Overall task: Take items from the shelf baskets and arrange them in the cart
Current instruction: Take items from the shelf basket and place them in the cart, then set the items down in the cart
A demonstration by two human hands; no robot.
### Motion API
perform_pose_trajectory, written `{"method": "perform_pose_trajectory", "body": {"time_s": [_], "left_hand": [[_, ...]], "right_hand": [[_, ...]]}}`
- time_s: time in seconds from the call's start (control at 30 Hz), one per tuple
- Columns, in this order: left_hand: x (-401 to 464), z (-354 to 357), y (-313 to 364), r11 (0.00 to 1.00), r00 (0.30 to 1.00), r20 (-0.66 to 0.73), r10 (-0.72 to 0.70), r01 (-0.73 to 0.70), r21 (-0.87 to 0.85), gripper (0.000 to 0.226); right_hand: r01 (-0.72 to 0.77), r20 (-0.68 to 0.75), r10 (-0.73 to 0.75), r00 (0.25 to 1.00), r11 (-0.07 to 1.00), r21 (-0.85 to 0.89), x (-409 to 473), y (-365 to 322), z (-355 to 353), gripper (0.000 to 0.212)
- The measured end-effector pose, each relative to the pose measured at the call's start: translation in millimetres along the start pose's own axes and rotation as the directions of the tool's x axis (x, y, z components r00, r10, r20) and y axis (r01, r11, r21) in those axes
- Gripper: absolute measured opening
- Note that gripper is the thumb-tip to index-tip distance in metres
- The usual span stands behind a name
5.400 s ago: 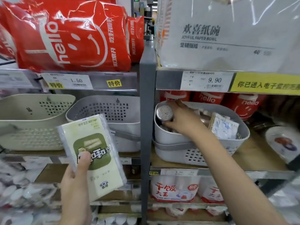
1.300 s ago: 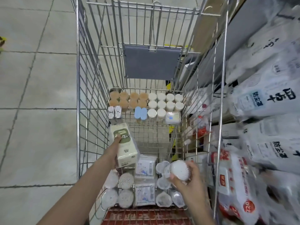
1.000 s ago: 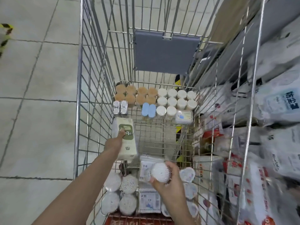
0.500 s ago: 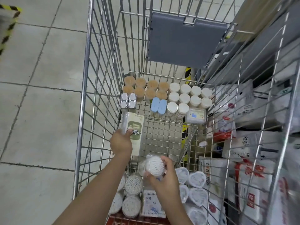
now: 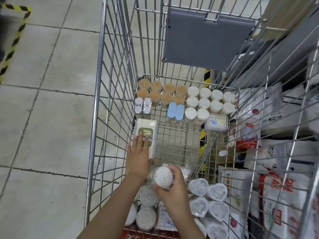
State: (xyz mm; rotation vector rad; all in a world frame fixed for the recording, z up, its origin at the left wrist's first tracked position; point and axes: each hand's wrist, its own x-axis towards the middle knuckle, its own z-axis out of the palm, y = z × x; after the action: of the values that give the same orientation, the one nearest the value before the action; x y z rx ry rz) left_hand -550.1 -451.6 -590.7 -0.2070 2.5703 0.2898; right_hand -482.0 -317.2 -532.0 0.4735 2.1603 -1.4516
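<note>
Inside the wire cart (image 5: 96,104), the left hand (image 5: 138,157) lies flat on a green-labelled pack (image 5: 146,133) against the cart's left wall. Just right of it, the right hand (image 5: 174,185) grips a round white-topped container (image 5: 163,176).

both forearms reach up from the bottom of the frame; the left hand (image 5: 139,157) lies flat, fingers straight, while the right hand (image 5: 172,185) curls, gripping, lower centre.
</note>
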Motion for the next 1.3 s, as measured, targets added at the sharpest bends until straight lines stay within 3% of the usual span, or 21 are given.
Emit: {"method": "perform_pose_trajectory", "body": {"time_s": [0.13, 0.23, 0.33, 0.43, 0.5, 0.53, 0.57, 0.63, 0.7, 0.77, 0.83, 1.1, 1.3], "left_hand": [[-4.2, -21.1, 1.7, 0.994, 0.999, 0.028, -0.044, 0.046, -0.094, 0.079], [-20.5, -58.0, 12.7, 0.921, 0.994, -0.041, -0.102, 0.079, -0.380, 0.058], [-58.6, -102.9, 19.0, 0.902, 0.968, -0.247, 0.037, -0.139, -0.410, 0.039], [-100.9, -139.7, 16.4, 0.926, 0.797, -0.562, 0.221, -0.352, -0.135, 0.033], [-117.6, -152.6, 7.0, 0.944, 0.685, -0.704, 0.188, -0.323, -0.062, 0.034], [-120.6, -155.0, 1.4, 0.959, 0.677, -0.728, 0.104, -0.262, -0.107, 0.037], [-120.7, -155.5, -4.0, 0.962, 0.710, -0.704, -0.005, -0.189, -0.197, 0.043], [-118.1, -152.5, -10.3, 0.890, 0.824, -0.525, -0.214, -0.057, -0.453, 0.058], [-113.2, -143.8, -14.3, 0.775, 0.864, -0.396, -0.311, -0.011, -0.632, 0.049], [-109.1, -139.0, -16.8, 0.768, 0.851, -0.431, -0.300, -0.053, -0.638, 0.029], [-107.1, -136.8, -20.1, 0.774, 0.842, -0.459, -0.284, -0.081, -0.628, 0.022], [-105.0, -133.5, -24.1, 0.758, 0.841, -0.465, -0.277, -0.106, -0.643, 0.022], [-106.7, -135.7, -24.1, 0.743, 0.858, -0.432, -0.278, -0.092, -0.662, 0.026]], "right_hand": [[0.006, -0.007, -0.006, 1.000, 1.000, -0.022, 1.5, 3.7, 1.7, 0.061], [-0.012, -0.002, 0.012, 1.000, 1.000, -0.010, 1.7, 4.3, 6.1, 0.062], [-0.020, 0.022, 0.019, 1.000, 0.999, 0.039, 4.2, 1.8, 16.1, 0.062], [-0.024, 0.045, 0.021, 0.999, 0.998, 0.063, 7.2, -1.7, 32.6, 0.062], [-0.016, 0.073, 0.015, 0.997, 1.000, 0.014, 9.2, -3.5, 44.7, 0.063], [-0.006, 0.078, 0.007, 0.997, 1.000, -0.021, 10.6, -3.9, 50.7, 0.064], [-0.002, 0.075, 0.005, 0.997, 0.999, -0.046, 12.7, -3.3, 56.3, 0.064], [-0.047, 0.072, 0.050, 0.996, 0.998, -0.048, 17.6, -3.4, 65.2, 0.061], [-0.112, 0.112, 0.110, 0.988, 0.994, 0.018, 22.3, -3.6, 71.9, 0.049], [-0.130, 0.122, 0.125, 0.985, 0.991, 0.030, 26.2, -2.1, 75.9, 0.032], [-0.158, 0.107, 0.155, 0.982, 0.987, 0.018, 29.8, -0.2, 77.0, 0.026], [-0.110, 0.117, 0.119, 0.986, 0.991, -0.080, 24.5, -6.6, 63.6, 0.013], [-0.160, 0.055, 0.168, 0.984, 0.979, -0.128, -23.0, -13.2, 6.2, 0.023]]}}
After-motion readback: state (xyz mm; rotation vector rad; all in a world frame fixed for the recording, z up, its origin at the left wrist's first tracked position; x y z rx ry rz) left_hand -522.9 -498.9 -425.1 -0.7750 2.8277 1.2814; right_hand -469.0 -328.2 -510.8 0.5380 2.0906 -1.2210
